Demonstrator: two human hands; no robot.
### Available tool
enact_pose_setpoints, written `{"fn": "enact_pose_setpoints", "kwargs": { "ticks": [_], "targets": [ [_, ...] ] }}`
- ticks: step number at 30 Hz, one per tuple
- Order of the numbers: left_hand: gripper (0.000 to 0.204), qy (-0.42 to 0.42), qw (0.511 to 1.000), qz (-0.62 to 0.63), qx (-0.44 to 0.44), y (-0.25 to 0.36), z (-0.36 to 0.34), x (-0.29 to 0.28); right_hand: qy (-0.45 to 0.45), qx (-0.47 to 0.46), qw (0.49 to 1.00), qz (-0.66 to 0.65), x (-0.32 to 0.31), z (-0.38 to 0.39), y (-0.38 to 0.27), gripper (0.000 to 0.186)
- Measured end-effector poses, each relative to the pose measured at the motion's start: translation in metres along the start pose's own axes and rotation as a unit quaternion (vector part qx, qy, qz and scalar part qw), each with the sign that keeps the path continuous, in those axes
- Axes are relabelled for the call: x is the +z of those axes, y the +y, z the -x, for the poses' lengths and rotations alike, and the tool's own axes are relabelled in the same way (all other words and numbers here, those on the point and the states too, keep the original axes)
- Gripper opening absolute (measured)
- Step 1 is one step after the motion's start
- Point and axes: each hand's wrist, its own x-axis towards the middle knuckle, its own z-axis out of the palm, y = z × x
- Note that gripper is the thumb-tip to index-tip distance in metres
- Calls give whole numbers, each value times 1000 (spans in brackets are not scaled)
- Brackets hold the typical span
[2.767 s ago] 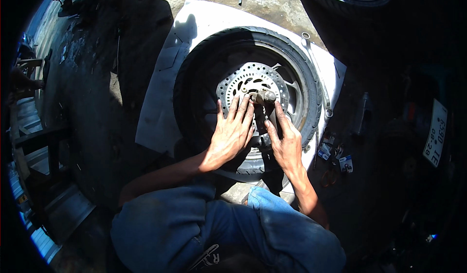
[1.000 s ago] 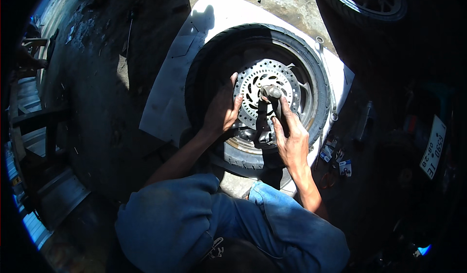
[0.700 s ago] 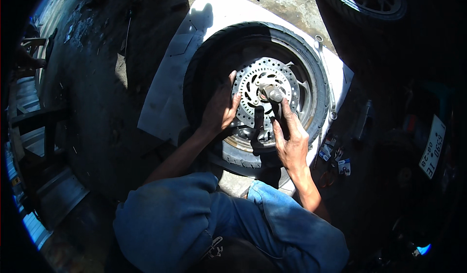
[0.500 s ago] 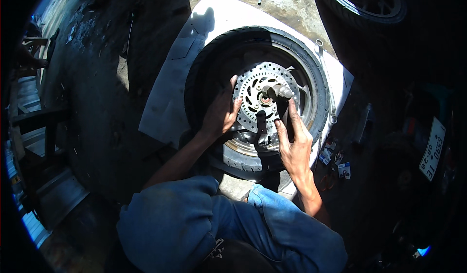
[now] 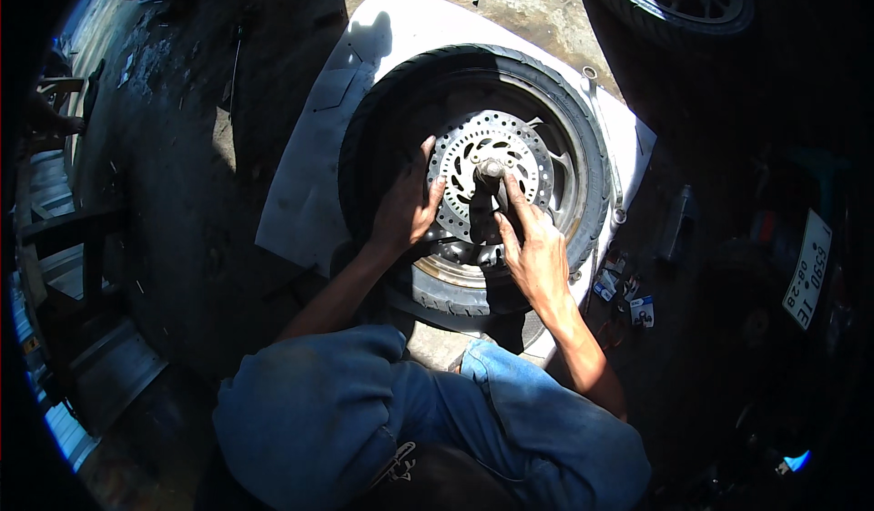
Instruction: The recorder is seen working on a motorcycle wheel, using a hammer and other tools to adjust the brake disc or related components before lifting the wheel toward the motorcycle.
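A motorcycle wheel with a black tyre (image 5: 446, 303) lies flat in front of me, its drilled brake disc (image 5: 455, 209) facing up. My left hand (image 5: 401, 203) rests along the disc's left edge, thumb and fingers stretched apart. Over the hub, my right hand (image 5: 539, 254) holds a grey metal cylindrical part (image 5: 492, 167) by index finger and thumb. This part stands roughly upright above the hub's centre. Its lower portion is lost in dark shadow, so I cannot tell whether it touches the hub.
White sheeting (image 5: 300, 183) lies under the wheel. A long ring spanner (image 5: 608, 147) lies along its right side. Small packets (image 5: 642, 311) and a bottle (image 5: 678, 220) are on the right, near a number plate (image 5: 807, 270). Another wheel (image 5: 674, 1) lies at the far right.
My right hand has moved left with the metal part, from the hub's right side to over its centre. My left hand stays at the disc's edge. The whole view has shifted slightly.
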Motion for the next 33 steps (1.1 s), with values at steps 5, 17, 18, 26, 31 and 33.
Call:
{"fn": "enact_pose_setpoints", "kwargs": {
  "ticks": [5, 17, 18, 26, 31, 33],
  "targets": [
    [61, -11, 1000, 8, -18, -4, 4, 0, 50, 24, 992, -116, -19, 4, -11, 63],
    [63, 17, 1000, -5, 21, -6, 1, 1, 89, -16, 993, -72, -9, 5, -4, 64],
    [66, 45, 997, -36, 57, -8, -2, 2, 41, 14, 998, -48, -5, -1, -2, 63],
    [66, 44, 997, -25, 52, -9, 0, 6, 74, 13, 992, -97, -12, 1, -6, 61],
    [61, 34, 999, 7, 18, 0, 4, 0, -62, 87, 993, -52, -16, -10, -12, 60],
    [62, 8, 1000, 12, -6, 3, -4, 0, 3, 56, 997, -45, -4, -11, -4, 60]
  ]
}}
